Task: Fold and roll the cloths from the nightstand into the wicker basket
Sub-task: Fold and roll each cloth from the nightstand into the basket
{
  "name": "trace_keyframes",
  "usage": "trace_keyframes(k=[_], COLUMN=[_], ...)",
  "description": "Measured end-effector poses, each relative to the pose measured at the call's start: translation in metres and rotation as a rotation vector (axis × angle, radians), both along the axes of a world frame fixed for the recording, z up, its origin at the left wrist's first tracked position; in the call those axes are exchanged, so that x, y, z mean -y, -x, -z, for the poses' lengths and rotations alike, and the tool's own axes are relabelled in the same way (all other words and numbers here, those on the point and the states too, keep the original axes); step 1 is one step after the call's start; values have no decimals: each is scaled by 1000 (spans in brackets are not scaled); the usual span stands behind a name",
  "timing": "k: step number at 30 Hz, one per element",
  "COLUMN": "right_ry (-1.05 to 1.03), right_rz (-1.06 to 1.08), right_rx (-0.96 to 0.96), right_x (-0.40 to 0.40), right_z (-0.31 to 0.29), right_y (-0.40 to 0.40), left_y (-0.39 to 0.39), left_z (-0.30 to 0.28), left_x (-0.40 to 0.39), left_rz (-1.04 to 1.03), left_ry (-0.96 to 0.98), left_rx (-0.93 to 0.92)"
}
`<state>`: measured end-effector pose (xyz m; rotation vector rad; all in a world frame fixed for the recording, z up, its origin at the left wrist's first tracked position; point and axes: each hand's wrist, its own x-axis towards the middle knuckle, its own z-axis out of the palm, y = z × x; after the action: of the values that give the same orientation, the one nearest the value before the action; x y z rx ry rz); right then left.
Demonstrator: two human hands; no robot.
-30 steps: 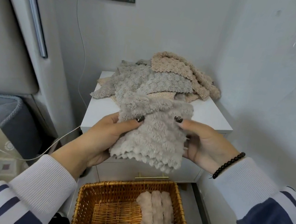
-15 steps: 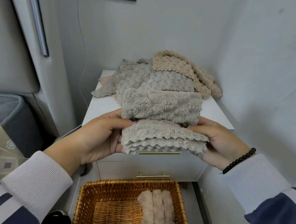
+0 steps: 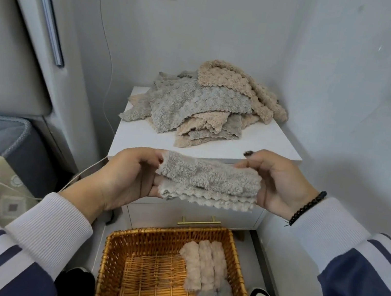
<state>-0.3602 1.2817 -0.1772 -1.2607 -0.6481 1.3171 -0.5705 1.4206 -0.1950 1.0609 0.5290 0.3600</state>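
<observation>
Below me the wicker basket (image 3: 240, 262) is holding finished rolls (image 3: 209, 265). My left hand (image 3: 128, 178) and right hand (image 3: 278, 184) are pinching the folded grey cloth (image 3: 206, 183) taut at both ends, readying it for rolling. Beyond, the pile (image 3: 203, 108) is waiting on the nightstand (image 3: 267, 138).

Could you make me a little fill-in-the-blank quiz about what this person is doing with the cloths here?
1. Both hands, the left hand and the right hand, hold a folded cloth of ____ colour.
2. The unfolded pile of cloths lies on top of the white ____.
3. The rolled cloths lie along the ____ side of the wicker basket.
4. A beaded bracelet is worn on the ____ wrist.

Missing words: grey; nightstand; right; right
</observation>
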Motion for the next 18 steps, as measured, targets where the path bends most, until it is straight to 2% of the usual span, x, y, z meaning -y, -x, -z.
trace_keyframes(k=[2,4,6,10,12,18], right_ry=[66,87,98,163,234,403], right_rz=[-11,-52,-76,-63,-147,-526], right_rx=[204,373,514,621,696,1075], right_x=[3,8,14,23,27,31], right_z=[11,21,30,46,51,75], right_y=[2,8,12,13,15,39], left_y=[0,-1,-2,0,0,-11], left_z=[4,10,12,22,31,68], left_x=[3,7,14,20,19,22], left_rz=[22,36,92,170,215,387], left_ry=[-67,-217,-356,-462,-488,-796], left_rx=[-78,-190,-227,-291,-310,-516])
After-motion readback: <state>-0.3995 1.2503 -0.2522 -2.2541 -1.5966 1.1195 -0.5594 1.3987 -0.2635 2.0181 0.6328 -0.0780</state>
